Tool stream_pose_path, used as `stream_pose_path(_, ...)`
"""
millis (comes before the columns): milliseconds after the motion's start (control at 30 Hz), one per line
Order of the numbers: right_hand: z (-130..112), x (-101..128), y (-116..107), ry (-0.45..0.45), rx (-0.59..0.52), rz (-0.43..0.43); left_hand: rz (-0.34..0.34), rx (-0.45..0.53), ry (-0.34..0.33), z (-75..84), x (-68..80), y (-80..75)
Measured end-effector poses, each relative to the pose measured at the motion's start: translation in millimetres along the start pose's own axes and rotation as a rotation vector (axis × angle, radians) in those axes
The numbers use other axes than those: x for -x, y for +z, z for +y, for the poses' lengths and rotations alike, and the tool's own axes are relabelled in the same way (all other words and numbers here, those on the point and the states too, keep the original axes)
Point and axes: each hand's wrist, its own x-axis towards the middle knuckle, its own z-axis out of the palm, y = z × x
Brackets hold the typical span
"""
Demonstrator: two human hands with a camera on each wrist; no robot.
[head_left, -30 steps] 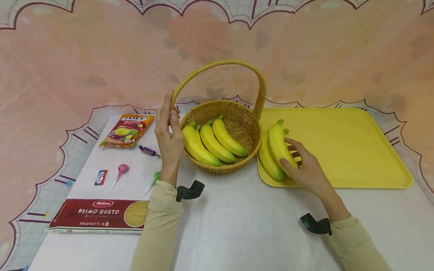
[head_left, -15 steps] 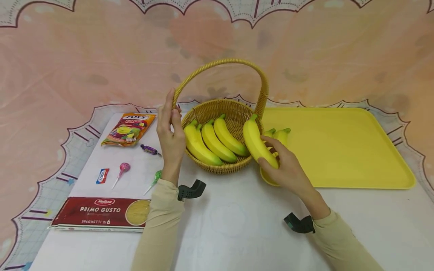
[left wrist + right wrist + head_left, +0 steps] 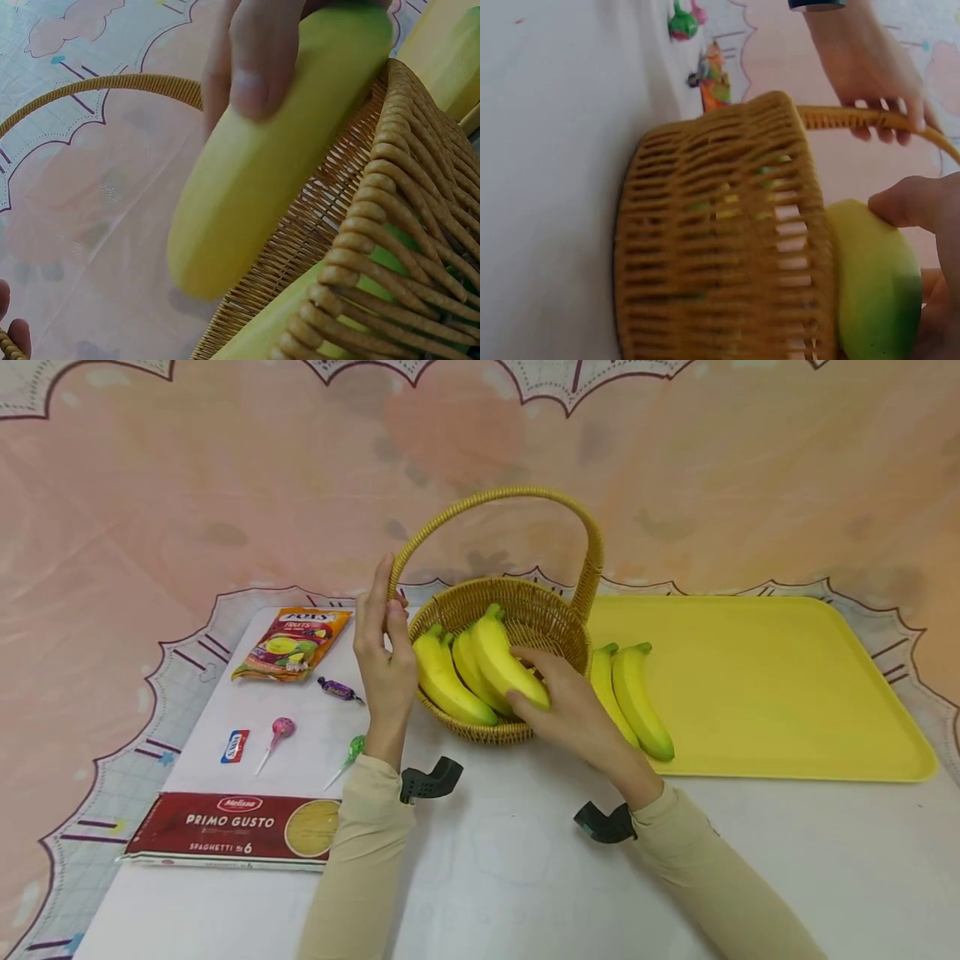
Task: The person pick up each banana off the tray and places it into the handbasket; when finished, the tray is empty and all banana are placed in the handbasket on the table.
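Note:
In the head view my left hand [image 3: 386, 672] grips the left side of the handle of a wicker basket [image 3: 498, 735]. My right hand [image 3: 577, 714] pinches a yellow banana [image 3: 504, 664] with green tips between thumb and fingers, over the basket. Beneath it, other bananas [image 3: 448, 689] lie side by side in the basket, partly covered by the held one. Two more bananas [image 3: 641, 706] rest on the left end of a yellow tray [image 3: 780, 693]. The right wrist view has the held banana [image 3: 874, 281] close over the basket's rim.
Left of the basket lie an orange candy bag [image 3: 292, 645], a purple wrapped candy [image 3: 339, 689], a pink lollipop [image 3: 282, 728], a green lollipop [image 3: 356, 748] and a small red-and-blue packet [image 3: 235, 747]. A red spaghetti pack [image 3: 232, 831] lies near the left forearm.
My right hand has lifted the banana off the tray and carried it left over the basket. My left hand keeps its grip on the handle.

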Motion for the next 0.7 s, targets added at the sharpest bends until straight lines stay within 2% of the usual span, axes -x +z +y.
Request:
stream_pose_path(300,-10,-29,27,0.04,0.058,-0.031,-0.001,-0.016,0.017,-0.7,0.9,-0.7)
stream_pose_path(533,-11,-37,39,0.042,0.118,-0.082,-0.004,-0.022,0.007,-1.1,1.9,-0.9)
stream_pose_path(700,-11,-38,41,0.037,0.137,-0.082,-0.002,-0.023,0.021,-1.7,1.3,-0.9)
